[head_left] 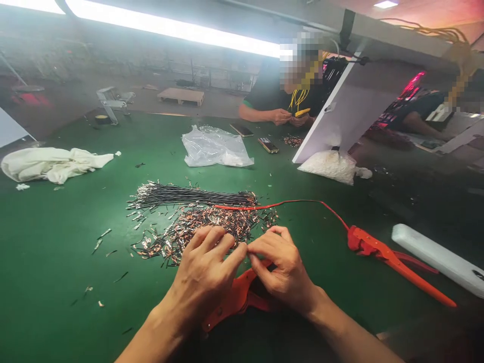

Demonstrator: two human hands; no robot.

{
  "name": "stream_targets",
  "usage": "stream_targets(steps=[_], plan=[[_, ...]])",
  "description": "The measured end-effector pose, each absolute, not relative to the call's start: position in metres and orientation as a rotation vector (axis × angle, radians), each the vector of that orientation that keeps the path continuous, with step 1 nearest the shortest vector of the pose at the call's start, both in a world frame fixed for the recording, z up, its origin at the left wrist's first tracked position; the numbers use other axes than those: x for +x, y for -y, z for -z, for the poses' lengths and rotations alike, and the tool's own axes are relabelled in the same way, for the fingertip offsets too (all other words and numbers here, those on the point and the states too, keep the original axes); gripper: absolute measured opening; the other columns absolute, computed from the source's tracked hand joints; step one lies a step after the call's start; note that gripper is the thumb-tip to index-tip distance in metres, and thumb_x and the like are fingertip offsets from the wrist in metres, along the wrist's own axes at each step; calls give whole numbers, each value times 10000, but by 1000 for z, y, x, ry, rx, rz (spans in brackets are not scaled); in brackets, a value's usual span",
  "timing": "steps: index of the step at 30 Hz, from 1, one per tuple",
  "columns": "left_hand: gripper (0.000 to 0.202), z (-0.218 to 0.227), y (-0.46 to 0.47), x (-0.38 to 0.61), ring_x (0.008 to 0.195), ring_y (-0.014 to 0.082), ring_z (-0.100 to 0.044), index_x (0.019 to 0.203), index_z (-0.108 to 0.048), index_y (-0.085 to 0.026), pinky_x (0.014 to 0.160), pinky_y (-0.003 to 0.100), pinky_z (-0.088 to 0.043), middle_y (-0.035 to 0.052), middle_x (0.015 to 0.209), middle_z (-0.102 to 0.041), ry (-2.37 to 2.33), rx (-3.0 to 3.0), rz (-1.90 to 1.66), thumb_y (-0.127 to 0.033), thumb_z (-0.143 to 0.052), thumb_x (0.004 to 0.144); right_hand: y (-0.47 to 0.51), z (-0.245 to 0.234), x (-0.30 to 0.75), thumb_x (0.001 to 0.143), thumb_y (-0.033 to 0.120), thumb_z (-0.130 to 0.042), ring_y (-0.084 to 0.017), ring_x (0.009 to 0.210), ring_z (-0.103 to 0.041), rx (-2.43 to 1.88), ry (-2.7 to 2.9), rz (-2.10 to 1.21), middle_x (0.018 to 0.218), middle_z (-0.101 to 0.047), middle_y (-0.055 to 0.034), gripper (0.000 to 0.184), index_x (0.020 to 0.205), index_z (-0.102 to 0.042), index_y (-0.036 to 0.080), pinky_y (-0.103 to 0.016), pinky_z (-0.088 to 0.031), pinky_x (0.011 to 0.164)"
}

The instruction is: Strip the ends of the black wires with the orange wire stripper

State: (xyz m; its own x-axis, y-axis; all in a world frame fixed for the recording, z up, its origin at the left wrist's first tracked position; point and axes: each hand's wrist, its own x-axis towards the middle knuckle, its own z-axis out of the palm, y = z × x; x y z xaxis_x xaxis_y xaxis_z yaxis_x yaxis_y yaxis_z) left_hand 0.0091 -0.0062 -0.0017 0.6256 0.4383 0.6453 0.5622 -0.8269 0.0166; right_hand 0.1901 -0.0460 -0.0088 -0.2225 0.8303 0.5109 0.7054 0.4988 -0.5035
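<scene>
My left hand (pixel 209 262) and my right hand (pixel 282 264) meet at their fingertips, both in a pinch. Whatever they hold there is too small and hidden to name. Below them lies an orange-handled hand tool (pixel 235 300), partly covered by my hands and wrists. Just beyond my fingers is a heap of short wire scraps (pixel 215 222) with black insulation and bare copper. Behind the heap stretches a bundle of black wires (pixel 196 195) with metal terminals at the left end. A red strip (pixel 295 201) runs from the bundle to a red-orange plier-like tool (pixel 393 257) on the right.
The table top (pixel 56 252) is green. On it lie a clear plastic bag (pixel 212 146), two phones, a white cloth (pixel 53 164), a filled bag (pixel 328 165) by a white panel (pixel 340 111), and a white bar (pixel 434 257). Across the table a person's hands (pixel 289 118) hold yellow wires.
</scene>
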Motion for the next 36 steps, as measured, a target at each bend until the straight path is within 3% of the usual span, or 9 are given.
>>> stream_targets(steps=[4, 9, 14, 22, 36], plan=[[65, 1, 9, 13, 748, 187, -507, 817, -625, -197, 816, 342, -397, 5, 706, -598, 828, -2697, 943, -179, -591, 869, 46, 8, 188, 856, 102, -520, -157, 687, -602, -1303, 2018, -190, 722, -683, 10, 149, 796, -613, 202, -414, -336, 880], [146, 4, 12, 20, 700, 193, -473, 668, -538, -195, 745, 357, -388, 21, 647, -553, 879, -2735, 999, -175, -600, 799, 46, 12, 185, 829, 119, -510, -172, 715, -585, -1351, 2037, -142, 749, -660, -8, 140, 761, -607, 192, -425, -319, 878], [137, 9, 15, 25, 692, 197, -453, 656, -532, -194, 704, 359, -385, 27, 634, -542, 917, -2753, 1047, -148, -599, 767, 46, 13, 183, 819, 124, -523, -181, 742, -559, -1424, 2017, -18, 787, -636, -24, 133, 743, -614, 186, -429, -308, 872], [112, 11, 16, 27, 688, 200, -455, 682, -554, -194, 660, 355, -385, 31, 653, -560, 963, -2718, 1060, -127, -612, 751, 47, 12, 180, 872, 103, -541, -189, 792, -597, -1365, 2002, 67, 804, -690, -12, 140, 885, -637, 204, -431, -302, 910], [154, 11, 18, 32, 675, 202, -463, 662, -523, -193, 643, 360, -383, 22, 637, -544, 1008, -2718, 1150, -121, -643, 725, 40, 13, 182, 799, 119, -564, -179, 748, -557, -1330, 1976, 166, 767, -607, -22, 173, 642, -565, 192, -437, -349, 841]])
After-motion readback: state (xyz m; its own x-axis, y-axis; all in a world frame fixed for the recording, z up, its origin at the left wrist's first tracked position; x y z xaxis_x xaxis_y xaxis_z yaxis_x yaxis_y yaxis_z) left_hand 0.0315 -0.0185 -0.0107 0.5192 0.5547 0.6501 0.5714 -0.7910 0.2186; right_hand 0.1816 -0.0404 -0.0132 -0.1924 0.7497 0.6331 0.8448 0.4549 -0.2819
